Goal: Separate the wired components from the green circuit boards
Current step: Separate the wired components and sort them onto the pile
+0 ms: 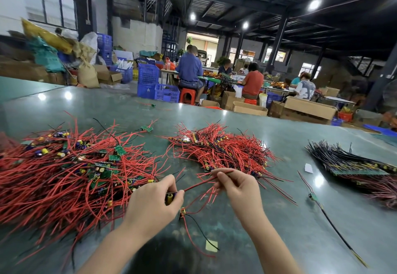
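Left hand (153, 201) pinches yellow cylindrical capacitor (169, 198); right hand (238, 184) pinches its red wire (199, 184), taut. Tangled red-wire pile (64, 172) at 9 o'clock; blue lattice crates (166, 92) at 12, contents unclear.

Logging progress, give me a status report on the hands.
Left hand pinches a capacitor. Right hand pinches its red wire. Nothing blocking.
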{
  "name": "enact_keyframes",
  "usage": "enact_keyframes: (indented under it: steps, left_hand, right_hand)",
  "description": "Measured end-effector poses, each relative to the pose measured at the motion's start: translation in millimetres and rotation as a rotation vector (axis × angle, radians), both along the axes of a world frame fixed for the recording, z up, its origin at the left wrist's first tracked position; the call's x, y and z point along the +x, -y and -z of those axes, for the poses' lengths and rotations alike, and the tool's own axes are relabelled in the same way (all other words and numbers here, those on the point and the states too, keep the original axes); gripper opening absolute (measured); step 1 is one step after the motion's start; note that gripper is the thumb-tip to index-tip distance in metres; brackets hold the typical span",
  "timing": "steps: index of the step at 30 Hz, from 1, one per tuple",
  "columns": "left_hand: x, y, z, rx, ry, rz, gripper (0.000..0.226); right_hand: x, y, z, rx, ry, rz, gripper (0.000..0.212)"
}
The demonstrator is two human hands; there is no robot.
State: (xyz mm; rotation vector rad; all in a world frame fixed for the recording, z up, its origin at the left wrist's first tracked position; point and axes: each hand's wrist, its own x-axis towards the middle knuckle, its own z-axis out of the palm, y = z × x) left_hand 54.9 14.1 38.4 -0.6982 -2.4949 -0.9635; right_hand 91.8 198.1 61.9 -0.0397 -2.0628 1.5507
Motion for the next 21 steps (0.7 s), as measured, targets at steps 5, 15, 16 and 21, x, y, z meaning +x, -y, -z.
enact_keyframes:
  steps: [5, 15, 16, 21]
  left_hand:
    - [-2.6, 2.3, -0.1, -0.026, -0.019, -0.035, 0.03]
    - [-9.9, 5.1, -1.4, 0.232, 0.237, 0.18, 0.028]
    - [-12.1, 5.2, -1.2, 0.247, 0.276, 0.195, 0.025]
    - [-16.5, 7.8, -1.0, 0.318, 0.368, 0.239, 0.023]
  right_hand:
    - [0.3, 0.5, 0.0, 0.015, 0.009, 0.026, 0.032]
    - [3.8, -7.0, -6.0, -0.494, -0.055, -0.175, 0.023]
    - [4.8, -7.0, -4.1, -0.271, -0.103, -0.066, 0.026]
    - [1.2, -6.4, 6.2, 0.291, -0.366, 0.224, 0.023]
